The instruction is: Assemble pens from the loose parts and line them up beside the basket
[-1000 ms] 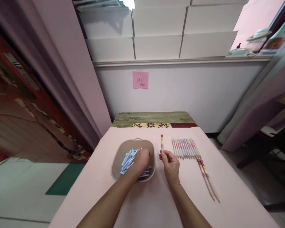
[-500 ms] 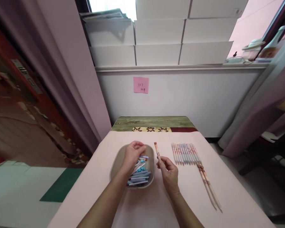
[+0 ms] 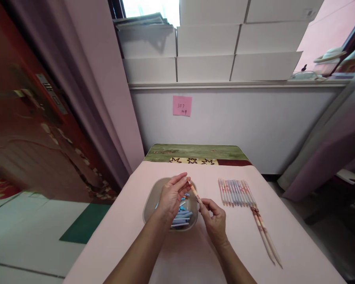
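Observation:
My right hand (image 3: 214, 221) pinches the lower end of a slim orange-and-cream patterned pen barrel (image 3: 194, 191), which tilts up to the left. At the barrel's upper end, the fingers of my left hand (image 3: 172, 193) are closed together; a small pale bit shows there, too small to name. Both hands are at the grey plastic box (image 3: 149, 205), my left arm passing over it. Inside the box lie blue-grey tubes (image 3: 183, 217), thin white sticks and small bright blue pieces, partly hidden by my left hand.
A row of several patterned pens (image 3: 235, 192) lies to the right on the pink tablecloth (image 3: 195, 260). Two longer patterned pens with pale pointed ends (image 3: 266, 236) lie nearer the right edge. A pink note (image 3: 182, 106) is stuck on the wall behind.
My left hand has moved right, from over the box to the barrel's upper end. The barrel has tilted further left in my right hand. The view has turned slightly left.

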Demonstrator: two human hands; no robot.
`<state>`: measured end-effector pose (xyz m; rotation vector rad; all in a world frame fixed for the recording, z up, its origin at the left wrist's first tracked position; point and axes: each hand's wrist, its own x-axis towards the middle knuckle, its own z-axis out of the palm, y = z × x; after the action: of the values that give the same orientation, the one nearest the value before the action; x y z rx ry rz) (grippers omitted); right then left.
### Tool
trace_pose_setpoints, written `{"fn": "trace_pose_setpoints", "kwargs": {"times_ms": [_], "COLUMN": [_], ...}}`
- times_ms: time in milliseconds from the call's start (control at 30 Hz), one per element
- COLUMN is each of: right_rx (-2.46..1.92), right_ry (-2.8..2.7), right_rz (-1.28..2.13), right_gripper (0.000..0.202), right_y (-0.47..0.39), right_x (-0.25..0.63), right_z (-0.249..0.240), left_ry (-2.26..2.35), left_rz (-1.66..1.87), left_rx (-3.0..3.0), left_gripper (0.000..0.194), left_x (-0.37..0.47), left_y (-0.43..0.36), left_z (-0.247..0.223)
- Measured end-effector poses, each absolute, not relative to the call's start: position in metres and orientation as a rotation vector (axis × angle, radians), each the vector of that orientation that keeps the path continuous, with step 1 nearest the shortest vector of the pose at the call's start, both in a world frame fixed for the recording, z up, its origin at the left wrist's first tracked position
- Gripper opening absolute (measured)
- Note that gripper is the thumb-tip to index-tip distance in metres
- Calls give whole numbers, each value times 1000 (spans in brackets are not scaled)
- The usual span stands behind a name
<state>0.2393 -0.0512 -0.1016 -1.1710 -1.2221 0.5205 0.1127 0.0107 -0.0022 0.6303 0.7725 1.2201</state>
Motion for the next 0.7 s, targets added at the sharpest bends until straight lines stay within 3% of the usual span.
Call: {"fn": "trace_pose_setpoints", "kwargs": {"times_ms": [267,700], "right_rx": [-1199,-1202], "right_ry": [-1266,-1312], "right_rz": [478,420], "right_gripper": [17,15], "right_y": [-52,-51], "right_x": [240,236], "right_z": [-98,-101], "left_ry": [971,1011], "left_rz": [1216,1087], "left_rx": [919,1067], "left_gripper": [42,32], "left_x": [109,94], "left_y": [12,15], "left_z": [-3,7]}}
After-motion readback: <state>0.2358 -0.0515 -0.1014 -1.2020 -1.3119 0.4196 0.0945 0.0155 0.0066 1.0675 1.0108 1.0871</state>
